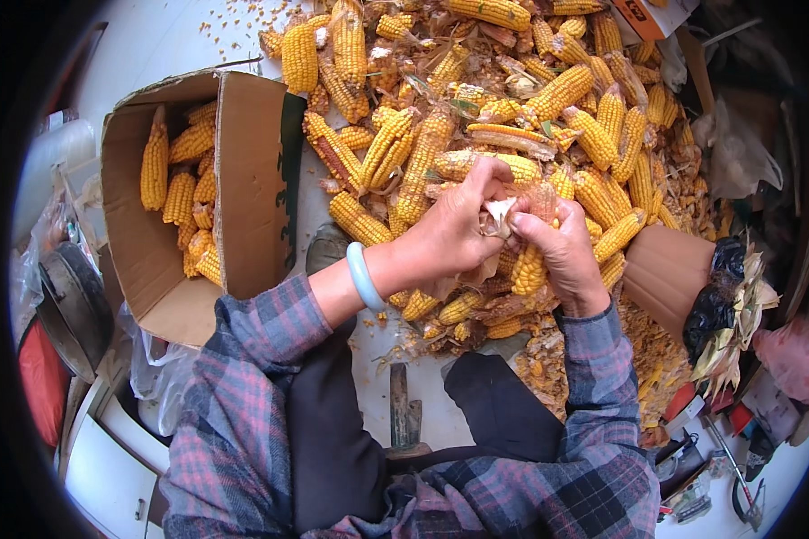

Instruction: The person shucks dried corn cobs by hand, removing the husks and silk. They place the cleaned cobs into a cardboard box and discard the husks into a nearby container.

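Observation:
A large heap of yellow corn cobs (556, 94) lies before me, with dry husks and silk among them. Both hands meet over its near edge. My left hand (455, 219), with a pale blue bangle (365, 277) at the wrist, grips a pale corn husk (499, 217). The thumb and fingers of my right hand (556, 246) pinch the other side of this husk. Just below the fingers shows a corn cob (529, 269); whether the husk is joined to it is hard to tell. An open cardboard box (253, 182) at the left holds several bare cobs.
Loose kernels and scraps (654, 350) lie on the floor right of my right forearm. A brown cardboard box (667, 276) and black plastic bag (708, 303) stand at the right. A white cabinet (111, 471) is at lower left. My knees are below the heap.

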Available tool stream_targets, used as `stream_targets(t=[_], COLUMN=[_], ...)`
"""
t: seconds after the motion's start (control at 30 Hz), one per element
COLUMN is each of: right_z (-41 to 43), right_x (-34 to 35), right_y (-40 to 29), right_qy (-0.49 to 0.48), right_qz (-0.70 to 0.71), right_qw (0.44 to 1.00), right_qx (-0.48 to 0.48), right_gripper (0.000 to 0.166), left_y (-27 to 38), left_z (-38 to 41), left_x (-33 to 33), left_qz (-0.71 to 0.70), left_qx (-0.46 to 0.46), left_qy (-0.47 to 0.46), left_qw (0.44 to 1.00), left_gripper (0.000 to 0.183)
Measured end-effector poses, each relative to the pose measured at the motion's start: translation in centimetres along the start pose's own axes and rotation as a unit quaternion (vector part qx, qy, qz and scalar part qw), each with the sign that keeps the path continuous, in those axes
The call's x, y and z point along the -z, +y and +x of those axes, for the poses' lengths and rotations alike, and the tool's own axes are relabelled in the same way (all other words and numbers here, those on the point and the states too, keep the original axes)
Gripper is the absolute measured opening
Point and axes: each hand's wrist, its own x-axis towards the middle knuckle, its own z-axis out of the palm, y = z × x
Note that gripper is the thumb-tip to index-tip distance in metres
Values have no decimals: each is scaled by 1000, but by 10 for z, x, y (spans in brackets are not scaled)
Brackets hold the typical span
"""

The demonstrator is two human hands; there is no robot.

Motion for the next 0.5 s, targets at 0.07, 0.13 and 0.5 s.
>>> stream_targets(t=[0.07,0.13,0.5], right_z=[-2,-5,-4], right_x=[-1,-10,19], right_y=[3,-1,1], right_qy=[12,50,58], right_qz=[-21,-123,-575], right_qw=[999,987,691], right_qx=[29,86,435], right_gripper=[15,13,14], left_y=[-1,0,-15], left_z=[1,0,-2], left_x=[3,2,7], left_qz=[33,13,29], left_qx=[22,59,134], left_qy=[-25,-22,5], left_qw=[999,998,991], left_gripper=[44,25,22])
